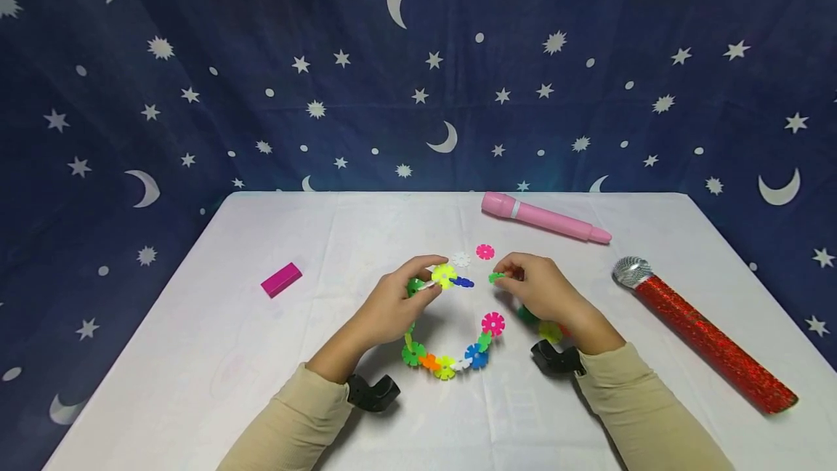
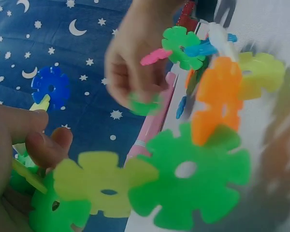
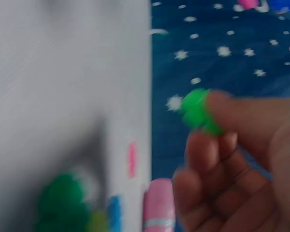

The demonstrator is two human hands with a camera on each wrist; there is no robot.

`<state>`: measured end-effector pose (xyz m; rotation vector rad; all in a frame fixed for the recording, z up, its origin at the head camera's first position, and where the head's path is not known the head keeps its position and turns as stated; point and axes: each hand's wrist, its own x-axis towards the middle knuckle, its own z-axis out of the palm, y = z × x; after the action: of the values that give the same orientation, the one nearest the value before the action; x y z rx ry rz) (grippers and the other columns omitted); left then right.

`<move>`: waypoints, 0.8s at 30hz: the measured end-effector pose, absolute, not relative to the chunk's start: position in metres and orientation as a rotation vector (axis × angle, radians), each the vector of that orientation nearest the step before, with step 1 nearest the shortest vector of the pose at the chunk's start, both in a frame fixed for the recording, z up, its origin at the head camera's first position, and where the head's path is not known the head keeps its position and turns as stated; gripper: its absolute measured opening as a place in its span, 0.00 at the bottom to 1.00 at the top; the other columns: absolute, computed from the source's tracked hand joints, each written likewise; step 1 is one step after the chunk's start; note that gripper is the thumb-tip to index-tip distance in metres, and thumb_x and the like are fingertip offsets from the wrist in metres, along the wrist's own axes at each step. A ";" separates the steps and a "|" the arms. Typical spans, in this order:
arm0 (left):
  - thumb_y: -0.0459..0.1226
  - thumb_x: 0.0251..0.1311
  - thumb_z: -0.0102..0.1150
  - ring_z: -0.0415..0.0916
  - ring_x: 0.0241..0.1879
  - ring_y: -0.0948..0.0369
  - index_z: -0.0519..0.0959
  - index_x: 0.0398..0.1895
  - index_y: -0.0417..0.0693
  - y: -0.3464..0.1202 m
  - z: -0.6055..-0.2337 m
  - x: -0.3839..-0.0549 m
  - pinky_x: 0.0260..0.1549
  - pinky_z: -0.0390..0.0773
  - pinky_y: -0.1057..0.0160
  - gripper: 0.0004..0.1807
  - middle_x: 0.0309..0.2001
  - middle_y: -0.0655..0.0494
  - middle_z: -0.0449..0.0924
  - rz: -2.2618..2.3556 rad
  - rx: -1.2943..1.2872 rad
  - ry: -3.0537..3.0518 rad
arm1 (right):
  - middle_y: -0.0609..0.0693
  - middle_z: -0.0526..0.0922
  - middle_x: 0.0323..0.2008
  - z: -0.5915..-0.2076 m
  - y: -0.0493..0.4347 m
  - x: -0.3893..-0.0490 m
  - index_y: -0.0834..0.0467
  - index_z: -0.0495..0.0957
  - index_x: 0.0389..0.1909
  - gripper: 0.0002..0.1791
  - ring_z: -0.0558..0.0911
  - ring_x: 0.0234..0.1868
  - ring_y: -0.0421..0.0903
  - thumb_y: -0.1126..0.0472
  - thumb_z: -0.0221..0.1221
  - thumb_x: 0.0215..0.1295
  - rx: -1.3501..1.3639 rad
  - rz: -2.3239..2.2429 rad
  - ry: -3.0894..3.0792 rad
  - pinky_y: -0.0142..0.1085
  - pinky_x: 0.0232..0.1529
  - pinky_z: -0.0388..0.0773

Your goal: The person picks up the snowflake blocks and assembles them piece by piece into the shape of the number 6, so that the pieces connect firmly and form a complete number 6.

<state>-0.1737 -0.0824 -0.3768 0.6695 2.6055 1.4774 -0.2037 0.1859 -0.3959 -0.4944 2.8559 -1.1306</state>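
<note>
My left hand pinches one end of a curved chain of flower-shaped interlocking discs, near a yellow disc and a dark blue disc. The chain hangs round in an open ring through green, orange, white and blue discs to a pink disc at its other end. Between thumb and fingertips, my right hand holds a loose green disc, apart from the chain. That green disc is blurred in the right wrist view.
A white disc and a pink disc lie behind the hands. More discs, including a yellow one, sit under the right wrist. Around them are a magenta block, a pink toy microphone and a red glittery microphone.
</note>
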 end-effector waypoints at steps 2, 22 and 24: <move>0.37 0.70 0.59 0.72 0.28 0.58 0.73 0.67 0.60 -0.083 -0.377 -0.174 0.31 0.75 0.58 0.24 0.52 0.46 0.78 1.505 0.670 2.617 | 0.50 0.79 0.29 -0.389 0.184 -0.200 0.61 0.81 0.41 0.08 0.80 0.31 0.51 0.65 0.67 0.64 -0.516 -1.325 2.787 0.39 0.36 0.79; 0.36 0.70 0.58 0.71 0.32 0.58 0.74 0.66 0.56 -0.082 -0.379 -0.174 0.33 0.71 0.57 0.22 0.49 0.47 0.78 1.594 0.723 2.709 | 0.56 0.86 0.31 -0.360 0.167 -0.173 0.71 0.81 0.43 0.10 0.87 0.31 0.44 0.74 0.66 0.61 -0.754 -1.850 2.538 0.34 0.37 0.83; 0.35 0.70 0.58 0.70 0.32 0.58 0.74 0.66 0.56 -0.081 -0.379 -0.175 0.31 0.71 0.57 0.22 0.49 0.47 0.79 1.594 0.733 2.715 | 0.55 0.86 0.30 -0.360 0.166 -0.173 0.70 0.81 0.43 0.10 0.87 0.31 0.44 0.73 0.66 0.61 -0.752 -1.863 2.548 0.33 0.37 0.83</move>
<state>-0.1747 -0.0814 -0.3793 0.7328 2.7150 1.5940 -0.1729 0.1659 -0.3603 -0.7519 2.5483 -1.8629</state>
